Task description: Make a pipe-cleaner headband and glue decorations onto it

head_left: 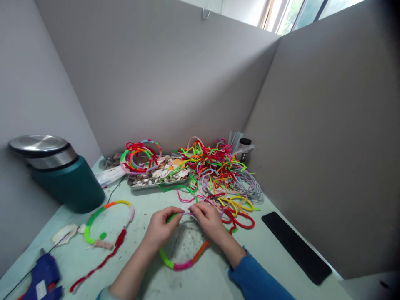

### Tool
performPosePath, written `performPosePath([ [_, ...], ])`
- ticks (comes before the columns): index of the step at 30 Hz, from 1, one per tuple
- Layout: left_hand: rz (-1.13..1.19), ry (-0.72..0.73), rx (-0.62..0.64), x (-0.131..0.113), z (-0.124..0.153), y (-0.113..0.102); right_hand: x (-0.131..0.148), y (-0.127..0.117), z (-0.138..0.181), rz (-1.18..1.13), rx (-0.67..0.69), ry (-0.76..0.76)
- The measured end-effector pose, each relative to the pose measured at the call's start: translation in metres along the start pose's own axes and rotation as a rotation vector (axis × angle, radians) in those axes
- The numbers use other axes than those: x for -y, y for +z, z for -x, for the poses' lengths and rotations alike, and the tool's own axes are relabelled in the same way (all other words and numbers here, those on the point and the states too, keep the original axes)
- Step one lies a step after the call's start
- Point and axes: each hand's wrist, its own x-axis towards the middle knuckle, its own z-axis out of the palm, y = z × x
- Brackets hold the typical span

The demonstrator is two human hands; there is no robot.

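Both hands are on a hoop wrapped in fuzzy green, magenta and orange pipe cleaner. My left hand pinches its green upper left part between thumb and fingers. At the upper right, my right hand has its fingertips closed on the hoop. A thin pale purple stretch of the hoop shows between the two hands; whether it is bare wire or pipe cleaner I cannot tell. Left of my hands lies a second hoop, partly wrapped in several colours. A red pipe cleaner trails from its right side.
At the left stand a teal bottle and a blue glue gun. A metal tray of shells and discs, with finished-looking hoops on it, lies behind. Tangled pipe cleaners and a black flat slab are right; grey partitions surround the table.
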Motion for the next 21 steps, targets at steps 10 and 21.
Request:
performPosePath([
  [10, 0.058, -0.248, -0.217, 0.009, -0.005, -0.005, 0.019, -0.005, 0.013, 0.304, -0.07, -0.47],
  [21, 0.201, -0.282, -0.159, 0.008, -0.005, -0.004, 0.023, 0.008, 0.011, 0.528, -0.039, -0.367],
])
